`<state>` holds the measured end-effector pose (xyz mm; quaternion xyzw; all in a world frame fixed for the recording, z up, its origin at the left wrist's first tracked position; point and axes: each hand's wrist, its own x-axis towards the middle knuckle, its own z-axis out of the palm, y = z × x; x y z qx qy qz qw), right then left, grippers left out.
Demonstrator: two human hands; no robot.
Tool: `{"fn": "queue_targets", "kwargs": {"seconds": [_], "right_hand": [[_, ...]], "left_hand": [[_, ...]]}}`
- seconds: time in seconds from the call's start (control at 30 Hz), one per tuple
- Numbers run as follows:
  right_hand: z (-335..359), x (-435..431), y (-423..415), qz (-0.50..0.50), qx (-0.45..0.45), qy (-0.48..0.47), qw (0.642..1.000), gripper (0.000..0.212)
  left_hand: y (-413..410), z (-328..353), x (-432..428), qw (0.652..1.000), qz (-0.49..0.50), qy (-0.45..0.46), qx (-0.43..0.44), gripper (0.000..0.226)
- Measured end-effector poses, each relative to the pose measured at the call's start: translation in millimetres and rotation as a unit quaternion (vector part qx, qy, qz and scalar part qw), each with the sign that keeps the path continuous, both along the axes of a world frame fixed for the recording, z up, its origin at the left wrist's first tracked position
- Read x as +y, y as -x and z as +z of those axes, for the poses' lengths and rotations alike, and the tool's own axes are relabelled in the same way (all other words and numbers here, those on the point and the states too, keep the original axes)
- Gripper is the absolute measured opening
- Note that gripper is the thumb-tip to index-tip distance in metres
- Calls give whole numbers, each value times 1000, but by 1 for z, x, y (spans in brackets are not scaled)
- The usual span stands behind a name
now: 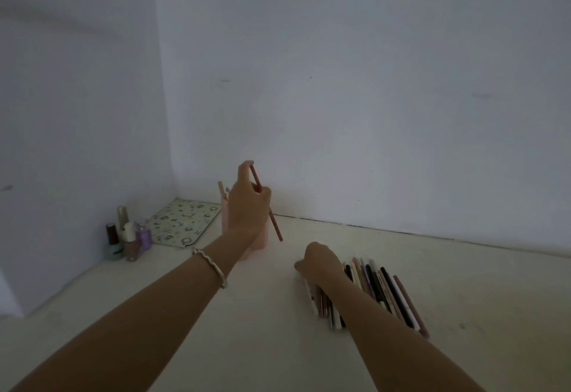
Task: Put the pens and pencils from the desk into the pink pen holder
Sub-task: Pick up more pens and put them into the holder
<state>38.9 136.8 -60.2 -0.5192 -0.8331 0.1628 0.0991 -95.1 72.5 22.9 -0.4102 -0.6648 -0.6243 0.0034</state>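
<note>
My left hand (248, 203) pinches a red pencil (276, 224) near its top end; the pencil slants down to the right in front of the pink pen holder (261, 240). Most of the holder is hidden behind my hand and wrist. A couple of pens (222, 189) stick up from the holder's left side. My right hand (318, 263) rests low on the desk on the near end of a row of several pens and pencils (383, 289), fingers curled down onto them; what they grip is hidden.
Several nail polish bottles (126, 237) stand at the left by the wall. A patterned mat (182, 221) lies in the desk's back corner. White walls close off the back and left. The desk (479, 299) stretches pale to the right.
</note>
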Motion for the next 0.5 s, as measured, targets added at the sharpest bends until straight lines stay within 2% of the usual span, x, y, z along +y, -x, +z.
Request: {"fn": "queue_targets", "kwargs": {"seconds": [0.1,0.2,0.27,0.4,0.5], "right_hand": [[26,11,7,0,150,11,989,22],[60,18,15,10,302,-34,953,14],[75,20,22,25,362,-84,928,10],[90,20,37,56,419,-140,895,38],[91,19,48,72,444,-147,881,42]], "left_hand": [[23,25,-4,995,58,-83,25,53],[51,45,-5,983,109,-123,76,53],[65,47,-3,980,120,-114,112,51],[84,28,7,982,110,-54,146,51],[93,6,13,977,73,38,199,45]]}}
